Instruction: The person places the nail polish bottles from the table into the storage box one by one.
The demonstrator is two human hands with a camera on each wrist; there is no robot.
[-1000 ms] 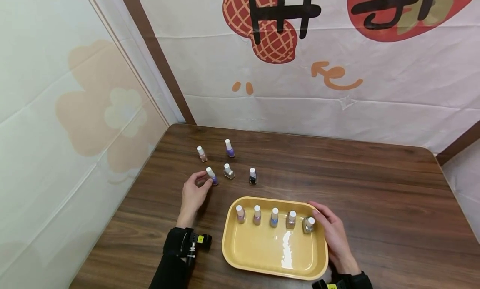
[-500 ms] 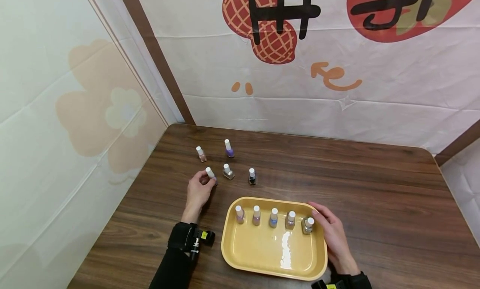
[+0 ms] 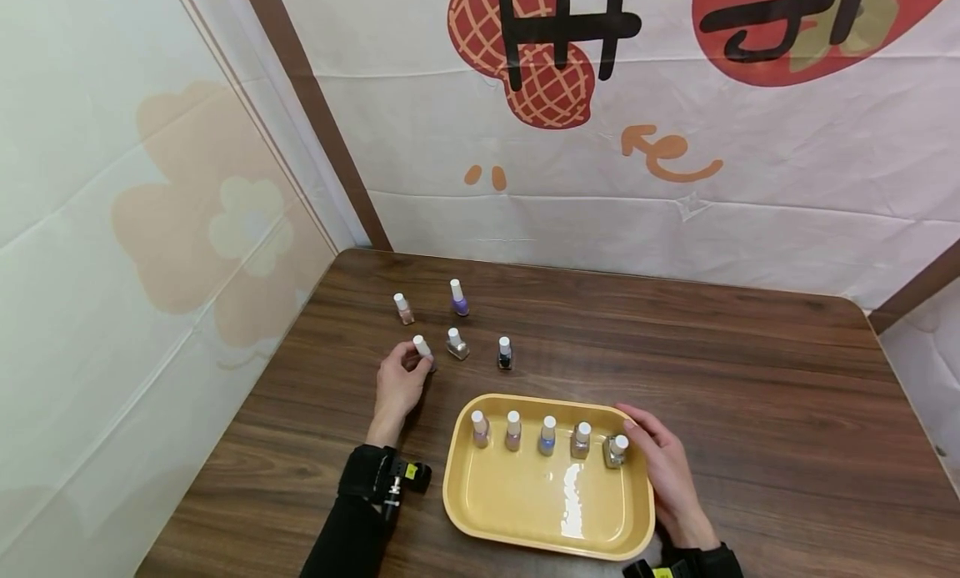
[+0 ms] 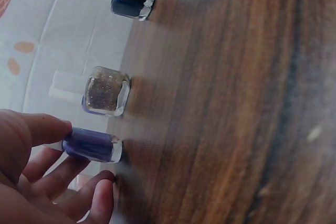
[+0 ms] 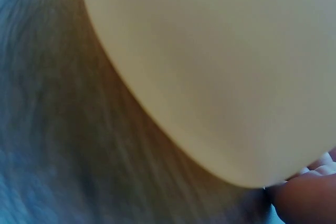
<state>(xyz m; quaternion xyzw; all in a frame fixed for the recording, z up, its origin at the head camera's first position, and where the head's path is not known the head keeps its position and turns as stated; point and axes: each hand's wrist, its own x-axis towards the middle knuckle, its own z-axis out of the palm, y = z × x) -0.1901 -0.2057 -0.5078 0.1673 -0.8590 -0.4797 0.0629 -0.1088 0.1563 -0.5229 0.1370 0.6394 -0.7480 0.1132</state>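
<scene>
My left hand pinches a white-capped nail polish bottle between thumb and fingers, low over the table at left. In the left wrist view this bottle shows purple polish and a clear glass base, its cap partly hidden by the fingers. Just right of it stands a glittery nail polish bottle, then a dark one. My right hand grips the right rim of a yellow tray, thumb over the edge. Along the tray's far side several nail polish bottles stand in a row, including a blue one.
Farther back on the wooden table are a pinkish nail polish bottle and another purple one. A printed cloth hangs behind the table's back edge, and another covers the left side.
My left hand has shifted slightly right and closed its thumb and fingers farther round the purple nail polish bottle, covering more of its body. The right hand and tray stay in place.
</scene>
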